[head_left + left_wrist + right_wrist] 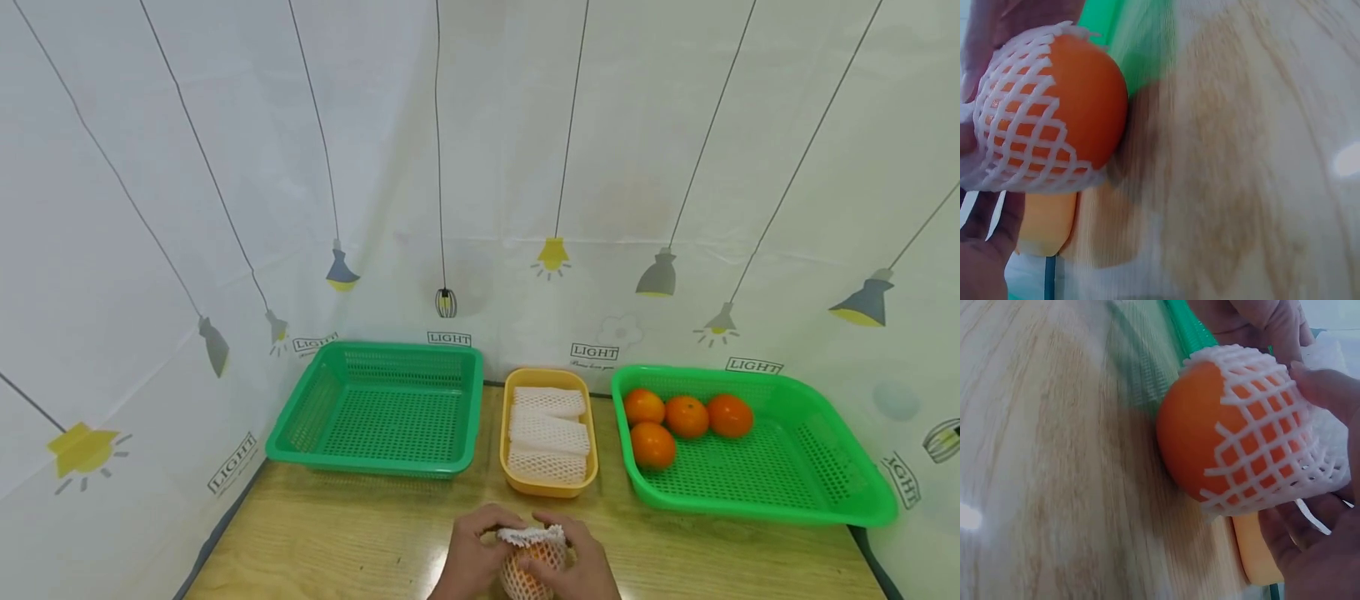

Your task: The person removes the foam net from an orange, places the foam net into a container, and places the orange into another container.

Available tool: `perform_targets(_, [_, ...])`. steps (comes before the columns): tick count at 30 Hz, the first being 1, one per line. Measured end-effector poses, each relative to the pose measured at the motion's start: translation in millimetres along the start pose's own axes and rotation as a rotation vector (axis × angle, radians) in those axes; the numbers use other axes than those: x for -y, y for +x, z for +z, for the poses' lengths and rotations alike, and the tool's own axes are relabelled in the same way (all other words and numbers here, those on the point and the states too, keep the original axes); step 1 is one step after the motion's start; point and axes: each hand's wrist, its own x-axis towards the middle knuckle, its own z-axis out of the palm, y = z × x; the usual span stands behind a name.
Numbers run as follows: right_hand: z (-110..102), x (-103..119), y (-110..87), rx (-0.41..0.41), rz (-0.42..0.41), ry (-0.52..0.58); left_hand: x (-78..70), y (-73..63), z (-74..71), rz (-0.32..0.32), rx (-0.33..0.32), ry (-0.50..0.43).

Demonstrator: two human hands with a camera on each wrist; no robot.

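An orange (1094, 100) sits partly inside a white foam net sleeve (1266, 437), close to the table's front edge. Its bare side faces the wooden table in both wrist views. My left hand (474, 553) grips the net from the left, fingers at the sleeve's upper rim. From the other side my right hand (581, 560) holds the sleeve, its thumb pressed on the mesh and fingers behind it. In the right wrist view the right thumb touches the net, while the left hand's fingers are close to its far edge.
Behind the hands stands a yellow tray (510, 479) with several folded foam nets (549, 435). A green basket (750, 508) with several oranges (652, 446) is at right. On the left is a darker green basket (367, 467). A printed curtain (495, 167) hangs behind.
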Motion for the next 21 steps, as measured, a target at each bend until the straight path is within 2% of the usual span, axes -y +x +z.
perform_targets(2, [-2,0,0.1,0.08,0.064,0.004,1.1,-0.9,-3.1,-0.065,0.049,-0.023])
perform_targets(4, [-4,0,0.4,0.12,0.099,0.024,1.0,-1.9,-7.0,-0.154,0.117,-0.07])
perform_targets(8, [-6,-1,0.1,0.122,0.126,0.066,-0.8,-5.5,-14.7,-0.356,0.277,-0.203])
perform_targets(10, [-7,-2,-0.3,0.109,0.131,0.088,-1.5,-7.8,-16.7,-0.416,0.341,-0.258])
perform_targets(12, [-6,-3,-0.9,0.092,0.129,0.105,-1.0,-9.8,-17.6,-0.429,0.368,-0.28])
perform_targets(14, [-5,-3,-1.1,0.075,0.095,0.099,0.0,-10.5,-17.4,-0.419,0.357,-0.27])
perform_targets(21, [-7,-1,0.6,0.003,-0.109,0.096,-2.8,-8.0,-12.9,-0.326,0.239,-0.261])
